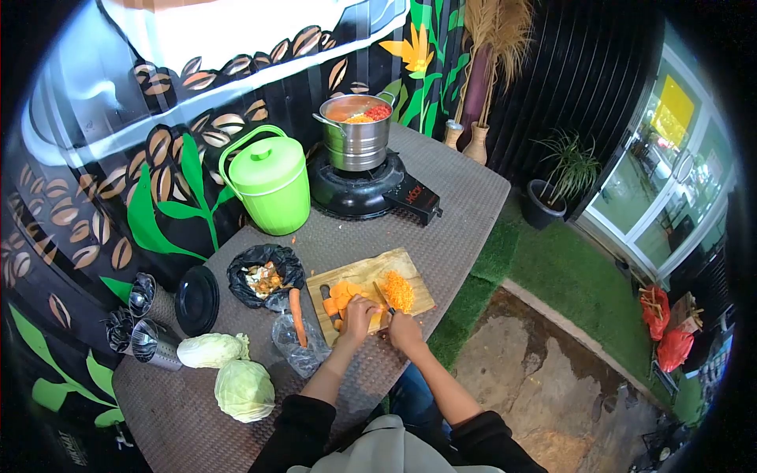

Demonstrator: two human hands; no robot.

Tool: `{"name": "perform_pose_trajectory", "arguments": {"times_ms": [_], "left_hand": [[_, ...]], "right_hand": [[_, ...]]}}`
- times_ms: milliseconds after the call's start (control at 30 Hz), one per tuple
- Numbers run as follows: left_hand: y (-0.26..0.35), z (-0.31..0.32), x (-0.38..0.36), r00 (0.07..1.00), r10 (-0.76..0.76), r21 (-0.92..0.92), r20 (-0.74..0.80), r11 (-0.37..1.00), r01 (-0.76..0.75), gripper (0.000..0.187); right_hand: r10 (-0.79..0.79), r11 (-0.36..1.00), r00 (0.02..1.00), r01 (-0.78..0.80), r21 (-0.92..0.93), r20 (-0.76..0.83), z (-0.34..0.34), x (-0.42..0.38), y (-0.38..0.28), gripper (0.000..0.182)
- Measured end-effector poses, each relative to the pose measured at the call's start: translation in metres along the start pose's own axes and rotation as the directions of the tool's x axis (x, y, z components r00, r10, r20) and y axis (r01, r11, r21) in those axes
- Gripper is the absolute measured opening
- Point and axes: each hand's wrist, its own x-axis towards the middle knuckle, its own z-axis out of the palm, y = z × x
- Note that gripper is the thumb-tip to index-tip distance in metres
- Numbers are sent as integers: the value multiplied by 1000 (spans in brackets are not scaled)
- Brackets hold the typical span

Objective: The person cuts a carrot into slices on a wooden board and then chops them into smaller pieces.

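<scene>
On a wooden cutting board [367, 273], my left hand [359, 314] presses its bent fingers onto pieces of carrot. My right hand [405, 333] grips a knife [379, 295], its blade between the orange carrot slices [341, 293] and a heap of finely chopped carrot [397, 292]. Larger carrot chunks [330, 307] lie at the board's left side. What exactly is under my left fingertips is partly hidden. A whole carrot [297, 315] rests on a clear plastic bag [303, 355], left of the board.
A black bag of peelings [266, 280] stands behind the carrot. Two cabbages [244, 390] lie front left, near metal utensil holders [155, 347] and black plates [197, 299]. Farther back are a lidded green bucket [272, 189] and a steel pot [359, 146] on a stove [347, 189].
</scene>
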Motion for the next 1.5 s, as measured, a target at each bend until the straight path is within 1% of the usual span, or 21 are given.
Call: {"name": "perform_pose_trajectory", "arguments": {"times_ms": [67, 133, 233, 367, 433, 467, 533, 567, 667, 733, 767, 833, 900, 967, 1100, 1167, 1267, 1300, 1367, 1433, 1500], "left_hand": [[-9, 4, -2, 1000, 6, -5, -6, 1000, -6, 7], [-11, 4, -2, 999, 47, 12, -3, 999, -46, 8], [-8, 4, -4, 998, 55, 74, -13, 996, -54, 8], [-8, 3, -6, 995, 81, 27, -50, 996, -80, 8], [-3, 0, -5, 997, -41, 28, -62, 999, 43, 7], [-3, -2, -3, 997, -45, 27, -67, 999, 47, 7], [-8, -1, 2, 991, -130, -5, 7, 991, 130, 8], [-9, 0, 3, 991, -131, -8, 4, 991, 131, 8], [-9, -2, 4, 996, -93, -5, 0, 996, 93, 8], [-4, -3, 1, 1000, 3, 92, -14, 996, -2, 8], [-1, -1, -4, 1000, 1, 91, -11, 996, 0, 8], [2, 5, -16, 990, 73, 122, -123, 991, -58, 12], [1, 10, -21, 984, 86, 137, -159, 988, -65, 13], [1, 10, -21, 977, 102, 149, -189, 986, -74, 15], [2, 2, -14, 992, 15, 90, -128, 996, -3, 14], [4, -2, -9, 994, -10, 59, -106, 998, 16, 13], [6, -5, -5, 998, -49, 136, -45, 989, 55, 10], [3, -3, -5, 998, -53, 115, -42, 992, 58, 9], [4, -3, -3, 998, -55, 91, -39, 994, 58, 8], [9, -6, -3, 993, -113, 32, -40, 993, 115, 8], [11, -8, -5, 995, -89, 60, -49, 994, 92, 8]], "right_hand": [[-52, 998, 998, 52, -20, 18, -3, -1, -2, 37], [22, 999, 998, -25, -46, -63, 9, -9, -5, 38], [97, 995, 994, -96, 10, -54, 22, -16, -11, 37], [23, 999, 999, -21, 35, -50, 12, -4, -3, 37], [-76, 997, 997, 77, 19, -32, 4, -2, -1, 39], [-81, 997, 996, 81, 16, -29, 6, -5, -3, 39], [19, 1000, 999, -19, -3, -30, 12, -16, -9, 41], [17, 1000, 999, -17, -7, -31, 14, -19, -13, 41], [89, 995, 996, -90, -37, -29, 19, -19, -17, 41], [10, 1000, 999, -10, -8, -34, 13, -8, -9, 41], [-29, 999, 999, 29, 18, -14, 8, -4, -5, 41], [-26, 1000, 1000, 25, 7, 18, 0, -4, -6, 42], [-22, 1000, 999, 22, -2, 50, 1, -11, -13, 42], [94, 995, 993, -91, 45, -66, 14, -25, -23, 43], [106, 993, 993, -104, 52, -47, 23, -14, -16, 43], [-2, 999, 999, 4, 35, -47, 17, -3, -6, 42], [-42, 999, 997, 43, 23, -60, 20, -2, -2, 42], [-42, 999, 997, 44, 23, -59, 24, -8, -6, 42], [93, 995, 989, -95, -8, -115, 31, -21, -19, 43], [78, 997, 990, -76, 14, -115, 32, -17, -17, 44], [74, 997, 994, -70, 44, -82, 27, -8, -15, 44]]}}
